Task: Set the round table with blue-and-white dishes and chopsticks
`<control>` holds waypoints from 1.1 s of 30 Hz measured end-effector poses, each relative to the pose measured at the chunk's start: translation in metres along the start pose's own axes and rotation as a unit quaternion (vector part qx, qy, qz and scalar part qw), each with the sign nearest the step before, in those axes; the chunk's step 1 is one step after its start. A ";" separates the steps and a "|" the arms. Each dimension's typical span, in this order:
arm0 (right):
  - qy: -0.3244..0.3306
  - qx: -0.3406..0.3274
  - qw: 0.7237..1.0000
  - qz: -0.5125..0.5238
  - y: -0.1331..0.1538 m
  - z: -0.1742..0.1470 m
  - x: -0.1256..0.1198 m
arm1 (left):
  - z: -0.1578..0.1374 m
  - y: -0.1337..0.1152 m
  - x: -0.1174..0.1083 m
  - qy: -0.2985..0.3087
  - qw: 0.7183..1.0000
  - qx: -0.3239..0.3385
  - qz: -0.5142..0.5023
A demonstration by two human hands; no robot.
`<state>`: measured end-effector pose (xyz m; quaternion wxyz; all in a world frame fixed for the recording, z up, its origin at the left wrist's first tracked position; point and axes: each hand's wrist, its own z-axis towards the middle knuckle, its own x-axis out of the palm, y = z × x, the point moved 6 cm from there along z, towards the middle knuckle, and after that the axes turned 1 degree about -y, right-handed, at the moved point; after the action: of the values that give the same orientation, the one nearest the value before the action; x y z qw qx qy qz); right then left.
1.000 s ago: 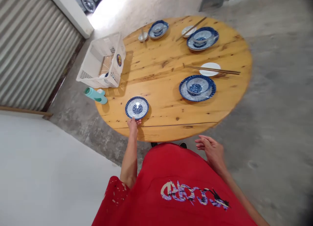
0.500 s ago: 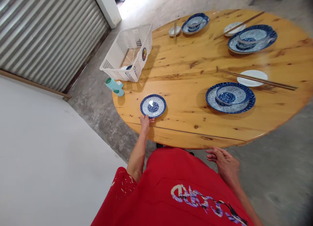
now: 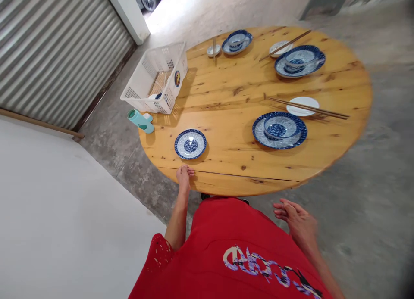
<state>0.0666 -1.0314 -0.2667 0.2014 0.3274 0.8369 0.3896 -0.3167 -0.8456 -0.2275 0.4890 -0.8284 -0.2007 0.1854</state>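
Observation:
A blue-and-white plate lies flat on the wooden table at its near left side. Just below the plate's rim, my left hand hovers at the table edge, a small gap from the plate, with loosely bent fingers and nothing held. Beyond the table's near edge, my right hand hangs in the air, fingers apart and nothing in it. Nearest to it on the table is a patterned plate bearing a bowl, with chopsticks resting across a small white dish.
A white plastic basket with dishes inside stands at the table's left edge. Beside it is a turquoise bottle. Along the far side are more plates with bowls, among them one plate at the back right. A stool stands beyond the table.
My left hand has let go of the plate's rim and drawn back toward me. The plate stays on the table. The view has shifted; my right hand is much the same.

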 end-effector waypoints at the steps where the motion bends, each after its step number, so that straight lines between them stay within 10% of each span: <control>1: -0.004 0.004 1.000 -0.001 0.001 0.001 -0.005 | -0.007 0.002 0.005 0.009 1.000 0.006 0.006; 14: -0.061 0.019 0.998 0.029 0.013 0.009 -0.129 | -0.142 0.052 0.172 0.272 0.942 0.101 0.169; 21: -0.095 0.036 0.993 0.065 0.010 0.011 -0.166 | -0.231 0.068 0.260 0.453 0.817 0.205 0.293; 33: -0.059 0.030 0.998 -0.009 0.091 0.117 -0.199 | -0.262 0.073 0.398 0.489 0.785 0.205 0.320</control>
<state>0.3118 -1.0671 -0.2514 0.2445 0.3479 0.8377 0.3426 0.1655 -0.8664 -0.2177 0.5921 -0.7054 0.3848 -0.0616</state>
